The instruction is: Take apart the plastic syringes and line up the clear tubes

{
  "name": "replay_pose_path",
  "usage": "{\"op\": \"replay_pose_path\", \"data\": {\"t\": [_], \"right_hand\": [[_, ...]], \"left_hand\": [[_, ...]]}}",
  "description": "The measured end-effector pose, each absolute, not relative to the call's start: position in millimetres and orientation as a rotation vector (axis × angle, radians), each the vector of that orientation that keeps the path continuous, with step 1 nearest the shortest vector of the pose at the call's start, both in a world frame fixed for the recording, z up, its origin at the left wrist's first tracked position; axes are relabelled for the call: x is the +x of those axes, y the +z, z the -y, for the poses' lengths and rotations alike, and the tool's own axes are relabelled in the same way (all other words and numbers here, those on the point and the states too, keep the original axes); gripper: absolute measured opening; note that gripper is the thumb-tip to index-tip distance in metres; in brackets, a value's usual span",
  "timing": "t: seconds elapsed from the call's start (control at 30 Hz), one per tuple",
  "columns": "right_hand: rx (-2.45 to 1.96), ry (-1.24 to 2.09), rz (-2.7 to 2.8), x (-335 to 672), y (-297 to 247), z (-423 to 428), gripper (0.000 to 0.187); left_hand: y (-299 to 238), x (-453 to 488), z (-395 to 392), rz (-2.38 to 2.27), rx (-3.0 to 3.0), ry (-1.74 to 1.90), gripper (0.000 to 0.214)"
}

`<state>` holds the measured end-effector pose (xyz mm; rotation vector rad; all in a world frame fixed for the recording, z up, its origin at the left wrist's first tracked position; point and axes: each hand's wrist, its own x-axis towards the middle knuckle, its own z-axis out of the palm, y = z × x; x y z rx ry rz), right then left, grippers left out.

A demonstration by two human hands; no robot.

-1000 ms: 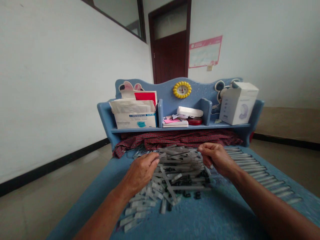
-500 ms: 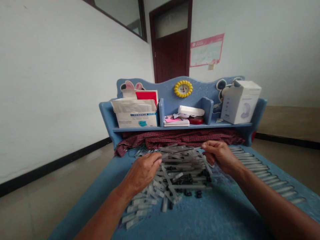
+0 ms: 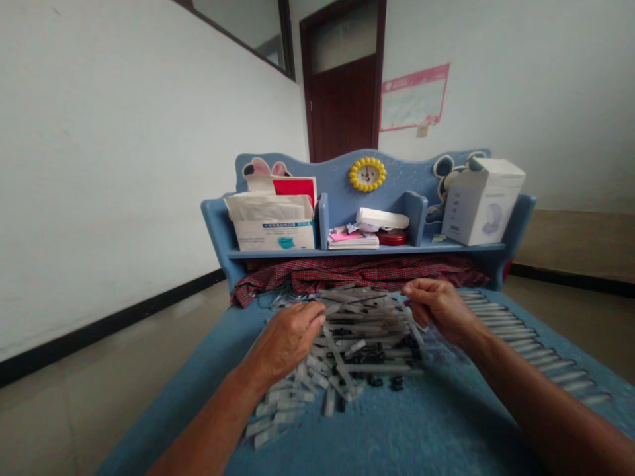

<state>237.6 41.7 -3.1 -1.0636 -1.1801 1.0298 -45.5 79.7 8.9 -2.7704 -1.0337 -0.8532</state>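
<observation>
My right hand (image 3: 436, 305) is closed in a pinch on one end of a thin pen refill (image 3: 370, 299), dark along its middle, which points left across the pile. My left hand (image 3: 292, 334) is closed too, thumb and forefinger pinching what looks like a clear pen barrel (image 3: 334, 309) in line with the refill. Whether the refill's left end is inside the barrel is too blurred to tell. Below both hands lies a heap of translucent pen barrels (image 3: 381, 368), with clear pen caps (image 3: 270, 433) at its near left and small black pen parts (image 3: 395, 383) at its front.
A row of pens (image 3: 555, 365) lies side by side along the blue table's (image 3: 397, 439) right side. Behind the heap is a checked cloth (image 3: 347, 272) under a blue shelf (image 3: 322, 221). The shelf holds a mask box (image 3: 272, 235), papers and a white box (image 3: 481, 205).
The whole view has shifted slightly to the right. Both hands keep nearly the same pose, with the refill still held between them.
</observation>
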Motion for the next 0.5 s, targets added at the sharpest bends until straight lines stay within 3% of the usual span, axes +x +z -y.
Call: {"op": "replay_pose_path", "data": {"t": [0.5], "right_hand": [[-1.077,1.073,1.27,225,-4,-38,0.026]], "left_hand": [[10,-38,-70,0.98,-2.889,-0.69,0.022]]}}
